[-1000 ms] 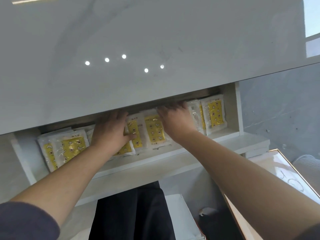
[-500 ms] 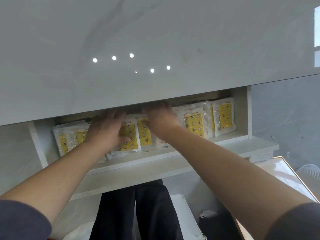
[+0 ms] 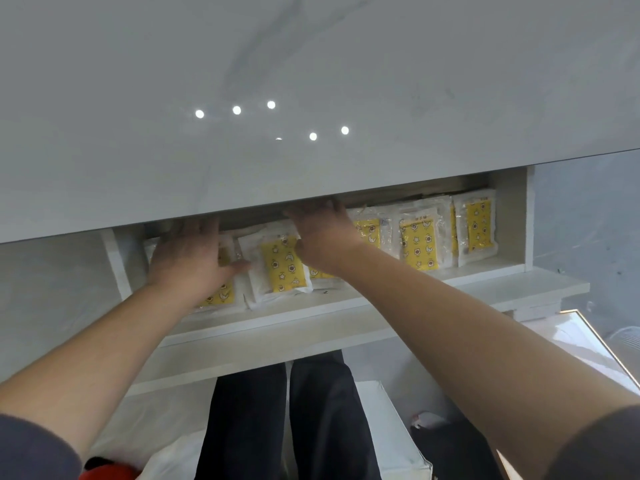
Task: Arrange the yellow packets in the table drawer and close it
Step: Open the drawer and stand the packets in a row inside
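Observation:
The white table drawer (image 3: 346,303) stands pulled out under the glossy tabletop (image 3: 311,81). Several yellow packets in clear wrap lie in a row inside it: one in the middle (image 3: 282,268), others to the right (image 3: 420,245) and at the far right (image 3: 478,230). My left hand (image 3: 188,252) lies flat on the packets at the drawer's left, fingers straight, covering most of them. My right hand (image 3: 323,233) rests on the packets near the middle, fingertips reaching back under the tabletop's edge. The back of the drawer is hidden.
The tabletop overhangs the drawer's rear part. My dark-trousered legs (image 3: 287,420) are below the drawer front. A gold-edged glossy surface (image 3: 581,344) is at the right, a white box (image 3: 391,431) on the floor, and a red item (image 3: 104,471) at the bottom left.
My right hand has slid left along the row, uncovering packets on the right. My left hand has shifted slightly over the left packets. The view has tilted a little.

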### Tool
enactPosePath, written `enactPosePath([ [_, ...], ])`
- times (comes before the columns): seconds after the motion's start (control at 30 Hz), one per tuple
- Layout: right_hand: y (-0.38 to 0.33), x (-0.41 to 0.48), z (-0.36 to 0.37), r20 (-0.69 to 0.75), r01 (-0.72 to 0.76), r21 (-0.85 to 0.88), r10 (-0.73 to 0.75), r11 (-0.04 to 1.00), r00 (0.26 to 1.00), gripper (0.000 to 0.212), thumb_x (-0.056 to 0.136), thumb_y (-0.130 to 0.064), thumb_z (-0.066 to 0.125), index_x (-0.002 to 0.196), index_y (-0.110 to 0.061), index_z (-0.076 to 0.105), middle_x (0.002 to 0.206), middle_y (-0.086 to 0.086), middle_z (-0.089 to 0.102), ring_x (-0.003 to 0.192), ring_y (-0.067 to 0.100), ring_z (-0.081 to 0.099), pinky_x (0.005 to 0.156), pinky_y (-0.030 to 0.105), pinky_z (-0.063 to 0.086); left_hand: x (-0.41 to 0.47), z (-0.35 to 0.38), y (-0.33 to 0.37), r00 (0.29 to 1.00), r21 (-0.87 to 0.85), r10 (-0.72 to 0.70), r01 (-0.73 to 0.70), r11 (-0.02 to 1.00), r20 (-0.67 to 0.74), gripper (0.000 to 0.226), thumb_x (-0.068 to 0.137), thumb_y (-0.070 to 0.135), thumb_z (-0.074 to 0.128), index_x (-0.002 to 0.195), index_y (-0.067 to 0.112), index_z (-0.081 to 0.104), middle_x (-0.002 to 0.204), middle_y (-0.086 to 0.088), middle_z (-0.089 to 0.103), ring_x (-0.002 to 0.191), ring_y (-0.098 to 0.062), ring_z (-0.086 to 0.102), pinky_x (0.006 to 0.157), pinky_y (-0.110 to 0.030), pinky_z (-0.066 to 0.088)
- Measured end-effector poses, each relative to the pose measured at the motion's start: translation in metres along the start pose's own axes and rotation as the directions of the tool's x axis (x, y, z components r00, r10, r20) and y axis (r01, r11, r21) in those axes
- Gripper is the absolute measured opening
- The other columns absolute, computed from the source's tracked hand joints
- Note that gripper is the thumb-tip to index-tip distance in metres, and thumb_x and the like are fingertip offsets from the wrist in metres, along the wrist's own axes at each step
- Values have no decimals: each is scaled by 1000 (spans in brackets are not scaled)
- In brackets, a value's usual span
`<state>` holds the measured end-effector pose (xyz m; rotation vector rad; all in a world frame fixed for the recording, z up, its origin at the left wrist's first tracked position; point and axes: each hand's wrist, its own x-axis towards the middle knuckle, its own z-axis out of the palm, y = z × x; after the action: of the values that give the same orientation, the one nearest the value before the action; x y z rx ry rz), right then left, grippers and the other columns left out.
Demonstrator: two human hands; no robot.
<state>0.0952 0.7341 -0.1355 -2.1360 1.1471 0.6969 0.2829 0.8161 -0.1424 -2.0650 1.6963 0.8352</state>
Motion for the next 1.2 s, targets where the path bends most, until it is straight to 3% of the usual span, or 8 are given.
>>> enactPosePath([
  [0.13, -19, 6, 4, 11, 24, 55, -25, 998, 1000, 48, 87, -21, 54, 134, -21, 45, 132, 2, 50, 126, 24, 41, 113, 42, 25, -5, 4, -18, 998, 71, -6, 1, 997, 68, 89, 74, 67, 63, 137, 8, 40, 134, -16, 46, 122, -38, 44, 95, -49, 45],
  [0.33, -30, 11, 14, 54, -36, 1, 36, 999, 998, 57, 91, -30, 51, 145, -22, 34, 147, 4, 39, 138, 25, 32, 117, 51, 14, -3, -6, -40, 991, 0, 67, -68, 998, 118, 75, 80, 58, 62, 139, 18, 40, 139, -7, 46, 125, -31, 45, 101, -46, 42],
  [0.5, -58, 18, 14, -2, 54, 102, -54, 993, 999, 43, 93, -35, 51, 135, -27, 46, 138, 1, 48, 133, 25, 38, 116, 50, 18, -7, -12, -46, 997, 60, 58, -61, 996, 58, 71, 76, 52, 71, 131, 14, 48, 128, -10, 54, 116, -33, 52, 92, -41, 43],
  [0.7, -88, 30, 19, -83, 99, 186, -84, 978, 993, 31, 91, -34, 58, 121, -26, 59, 119, -1, 61, 117, 21, 50, 109, 39, 27, -6, -14, -52, 984, 193, 168, -155, 969, -51, 53, 69, 55, 75, 97, 10, 66, 92, -10, 68, 89, -33, 64, 75, -37, 48],
  [0.87, -86, 30, 11, -117, 33, 151, -15, 988, 993, 17, 96, -21, 49, 106, -19, 63, 98, 4, 64, 97, 26, 57, 93, 36, 37, 1, -19, -56, 973, 33, 226, -227, 973, 38, 53, 71, 54, 75, 111, 21, 63, 103, -4, 67, 94, -27, 63, 71, -29, 42],
  [0.97, -79, 25, 0, -175, 94, 84, -78, 992, 982, 14, 92, -7, 49, 97, -17, 58, 85, 3, 57, 81, 25, 56, 71, 31, 46, 8, -16, -68, 976, -146, 54, -23, 989, 212, 37, 89, 45, 59, 114, 17, 58, 111, -6, 65, 100, -25, 63, 78, -31, 46],
  [1.1, -70, 23, -7, -28, 87, 81, -85, 993, 996, 9, 95, -13, 49, 98, -19, 56, 82, 0, 53, 76, 22, 53, 61, 28, 41, 4, -22, -58, 988, -348, -40, 90, 933, 147, 18, 92, 36, 53, 95, 20, 60, 92, -4, 65, 79, -24, 69, 59, -26, 48],
  [1.2, -66, 21, -6, 33, 57, 25, -58, 998, 998, 14, 93, -8, 49, 99, -19, 56, 81, 0, 53, 76, 22, 53, 59, 27, 39, 3, -29, -57, 990, -408, -35, 88, 909, 135, 24, 90, 41, 54, 98, 19, 59, 95, -6, 66, 76, -26, 71, 76, -36, 54],
])
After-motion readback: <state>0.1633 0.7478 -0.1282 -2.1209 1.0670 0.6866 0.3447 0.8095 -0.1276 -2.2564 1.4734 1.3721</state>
